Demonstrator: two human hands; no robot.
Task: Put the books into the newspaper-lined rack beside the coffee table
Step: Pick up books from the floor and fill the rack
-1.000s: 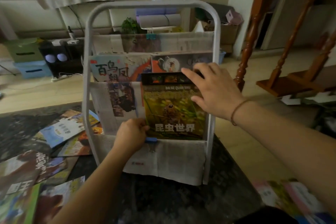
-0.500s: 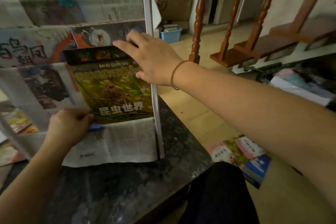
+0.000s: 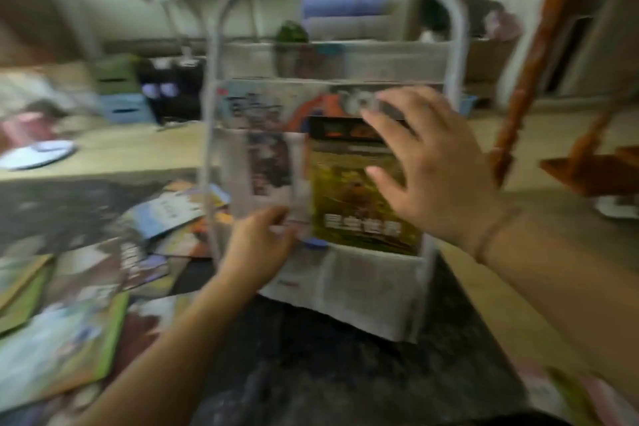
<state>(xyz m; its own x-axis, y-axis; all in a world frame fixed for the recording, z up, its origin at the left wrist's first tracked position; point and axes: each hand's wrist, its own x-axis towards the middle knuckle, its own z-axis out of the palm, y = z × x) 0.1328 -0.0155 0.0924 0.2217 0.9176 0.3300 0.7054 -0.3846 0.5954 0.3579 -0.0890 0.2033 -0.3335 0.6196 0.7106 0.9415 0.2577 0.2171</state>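
Observation:
The whole view is motion-blurred. A grey metal rack (image 3: 456, 45) lined with newspaper stands on the dark stone coffee table (image 3: 328, 356). A green insect book (image 3: 349, 197) sits upright in its lower pocket, on the right side. My right hand (image 3: 432, 166) is spread with straight fingers over the book's upper right part; contact is unclear. My left hand (image 3: 257, 249) grips the newspaper edge of the lower pocket beside a blue clip (image 3: 316, 243). Another book (image 3: 262, 104) stands in the pocket above. Several loose books (image 3: 166, 214) lie on the table to the left.
A wooden stair baluster (image 3: 539, 62) rises at the right, close to the rack. More books lie on the floor at the bottom right (image 3: 570, 398). Boxes and a black speaker stand on the floor behind the table at the left.
The view has swung back left, so the rack is centred again. My right hand has spread its fingers and shifted down over the green book. My left hand stays at the pocket edge.

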